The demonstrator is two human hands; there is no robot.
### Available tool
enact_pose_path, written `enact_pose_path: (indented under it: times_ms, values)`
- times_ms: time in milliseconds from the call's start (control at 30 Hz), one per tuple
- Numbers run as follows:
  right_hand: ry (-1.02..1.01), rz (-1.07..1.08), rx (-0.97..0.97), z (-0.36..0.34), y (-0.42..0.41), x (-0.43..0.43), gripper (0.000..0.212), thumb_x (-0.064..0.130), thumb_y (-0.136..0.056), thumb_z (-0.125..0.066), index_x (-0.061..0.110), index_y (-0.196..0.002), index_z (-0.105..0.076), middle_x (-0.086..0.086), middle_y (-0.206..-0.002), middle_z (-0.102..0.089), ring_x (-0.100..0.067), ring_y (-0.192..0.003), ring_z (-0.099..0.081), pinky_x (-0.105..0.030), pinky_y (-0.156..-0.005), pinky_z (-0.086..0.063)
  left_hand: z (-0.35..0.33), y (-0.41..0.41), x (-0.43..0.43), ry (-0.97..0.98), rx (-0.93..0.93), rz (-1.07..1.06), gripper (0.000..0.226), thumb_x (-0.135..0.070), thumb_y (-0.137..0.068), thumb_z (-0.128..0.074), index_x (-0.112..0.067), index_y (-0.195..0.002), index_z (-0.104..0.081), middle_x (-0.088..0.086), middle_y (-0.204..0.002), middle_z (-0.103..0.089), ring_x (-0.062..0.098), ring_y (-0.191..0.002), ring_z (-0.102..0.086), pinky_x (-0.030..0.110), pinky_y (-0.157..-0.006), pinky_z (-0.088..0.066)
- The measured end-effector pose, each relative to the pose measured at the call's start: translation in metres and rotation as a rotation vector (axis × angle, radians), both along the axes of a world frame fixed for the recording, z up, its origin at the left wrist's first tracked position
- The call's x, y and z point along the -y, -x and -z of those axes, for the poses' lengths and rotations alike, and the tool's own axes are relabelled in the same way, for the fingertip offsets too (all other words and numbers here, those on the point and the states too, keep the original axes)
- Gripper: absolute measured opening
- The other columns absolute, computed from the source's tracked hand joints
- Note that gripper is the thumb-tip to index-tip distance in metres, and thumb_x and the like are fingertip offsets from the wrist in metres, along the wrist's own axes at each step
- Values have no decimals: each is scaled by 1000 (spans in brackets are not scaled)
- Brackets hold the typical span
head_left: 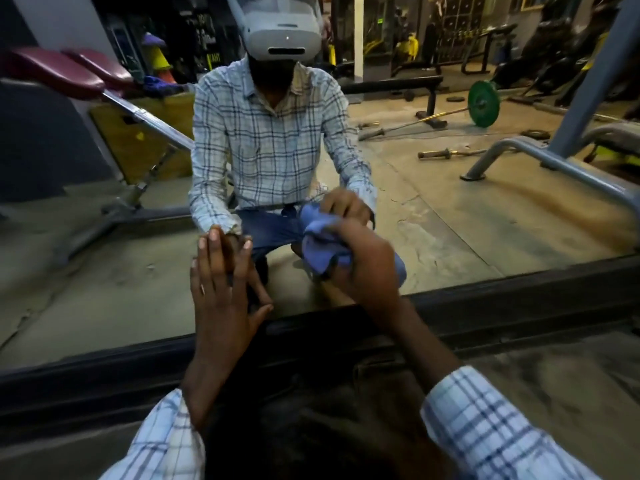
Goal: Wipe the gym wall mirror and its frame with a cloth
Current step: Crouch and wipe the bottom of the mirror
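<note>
The wall mirror (450, 209) fills the upper view, and its dark bottom frame (519, 299) runs across the middle. My right hand (367, 268) grips a bunched blue cloth (322, 251) and holds it against the glass low down, just above the frame. My left hand (221, 289) lies flat on the glass to the left, fingers straight and pointing up. The mirror reflects a person crouching in a checked shirt, with both hands meeting mine.
Reflected in the glass are a bench with maroon pads (69, 74), a barbell with a green plate (483, 103), loose bars on the floor (446, 154) and a grey machine frame (554, 161). Dusty floor (571, 382) lies below the frame.
</note>
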State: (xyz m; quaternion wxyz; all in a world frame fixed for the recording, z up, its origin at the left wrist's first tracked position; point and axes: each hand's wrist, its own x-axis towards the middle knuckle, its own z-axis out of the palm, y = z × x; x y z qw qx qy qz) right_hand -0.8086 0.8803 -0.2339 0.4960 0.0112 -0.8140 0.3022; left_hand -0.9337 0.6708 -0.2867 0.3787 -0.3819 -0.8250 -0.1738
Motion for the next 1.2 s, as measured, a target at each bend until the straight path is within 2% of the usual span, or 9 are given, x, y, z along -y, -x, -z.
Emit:
enact_pose_path:
  times_ms: [167,433,500,633,733,833,933,1067,1200]
  values:
    - [297,229,-355,-57,11,-19,39,-3,-80,-72,6,-117,-71,-2,-113,-74,-13,-106,-71,-37,-90,-60,0,-3,-1,-24,27,-7,144,-39,-58,-100,-25,-167,-8,22,-172,4,44,-159,-3,66,-122,-21]
    - [-178,-114,74,35,13,19,34,8,-82,-66,12,-116,-72,-3,-117,-73,-23,-107,-70,-41,-84,-58,0,-4,-2,-3,49,-41,145,-41,-60,-98,-29,-166,-1,19,-172,9,42,-160,0,62,-124,-21]
    - [-77,-32,-48,27,2,-9,42,-8,-79,-75,10,-117,-72,0,-118,-72,-16,-109,-69,-33,-93,-57,0,-6,-2,-4,58,-50,146,-40,-57,-99,-28,-166,-2,19,-172,11,41,-160,2,61,-124,-20]
    - [228,192,-218,40,-9,-30,26,3,-88,-74,7,-114,-72,2,-113,-71,-9,-104,-68,-26,-90,-54,0,-7,-6,-17,73,-67,144,-39,-56,-100,-22,-167,-8,19,-172,13,39,-160,6,60,-125,-15]
    - [80,27,22,100,-2,-5,33,-2,-85,-75,9,-116,-71,1,-119,-71,-12,-110,-67,-40,-90,-56,2,-8,-9,-21,72,-85,143,-39,-56,-100,-18,-166,-11,20,-171,13,40,-160,7,61,-125,-15]
    - [-112,-46,248,126,-9,-4,27,22,-90,-73,20,-116,-70,5,-119,-69,-14,-105,-68,-40,-81,-58,2,-10,-10,-26,84,-87,143,-37,-56,-100,-16,-166,-11,23,-171,11,39,-160,9,61,-124,-15]
    - [-176,31,228,116,-30,-32,21,27,-92,-73,22,-112,-72,6,-113,-70,-14,-97,-68,-36,-78,-57,2,-12,-10,-13,77,-102,143,-37,-56,-101,-14,-165,-11,28,-170,8,41,-159,8,62,-123,-15]
    - [259,324,27,132,-52,-48,35,10,-83,-74,23,-115,-71,8,-110,-71,-13,-103,-68,-38,-87,-57,1,-13,-12,-22,80,-105,142,-33,-57,-101,-13,-165,-11,30,-169,6,44,-159,6,64,-122,-16]
    - [577,209,-11,139,-7,36,40,7,-88,-71,29,-121,-65,25,-119,-63,14,-116,-58,-12,-100,-45,0,-16,-15,-24,107,-118,140,-32,-57,-101,-12,-164,-13,30,-170,6,45,-159,5,64,-122,-18]
